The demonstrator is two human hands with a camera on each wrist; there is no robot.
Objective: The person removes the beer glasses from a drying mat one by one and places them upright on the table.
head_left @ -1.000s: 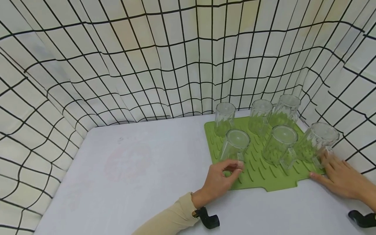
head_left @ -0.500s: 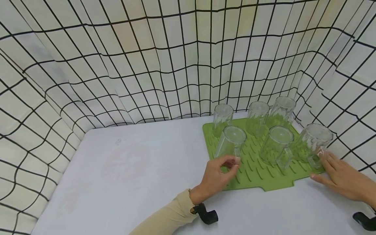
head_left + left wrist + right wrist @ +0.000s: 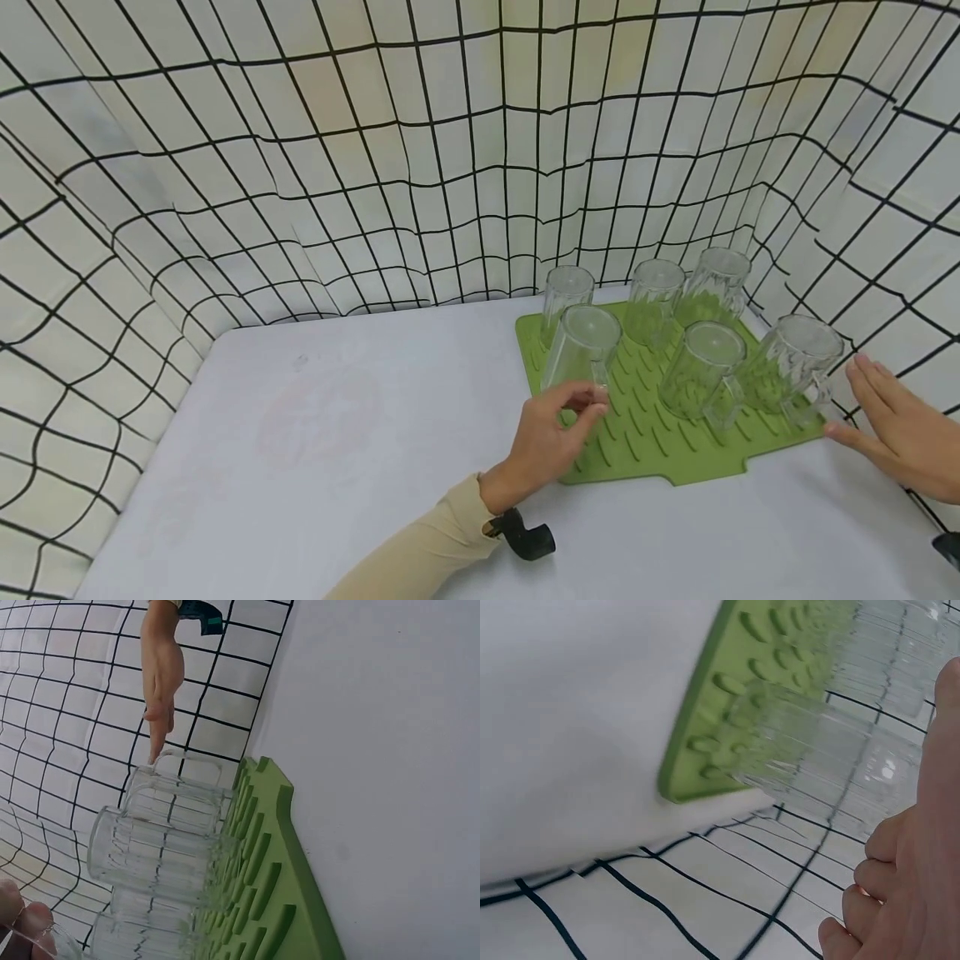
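Fingers (image 3: 574,390) (left) apparently round mug handle (image 3: 602,373)

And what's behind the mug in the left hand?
Behind the mug, the head view shows another glass and some green mat. The mug overlaps the glass's lower right, so its full base can't be made out.

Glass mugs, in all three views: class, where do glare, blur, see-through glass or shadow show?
Right wrist: bright glare on the nearest mug, with the green mat slightly blurred; left wrist: grid lines show through the mug row, muddling outlines; head: a faint, soft shadow on the white table near the right hand.
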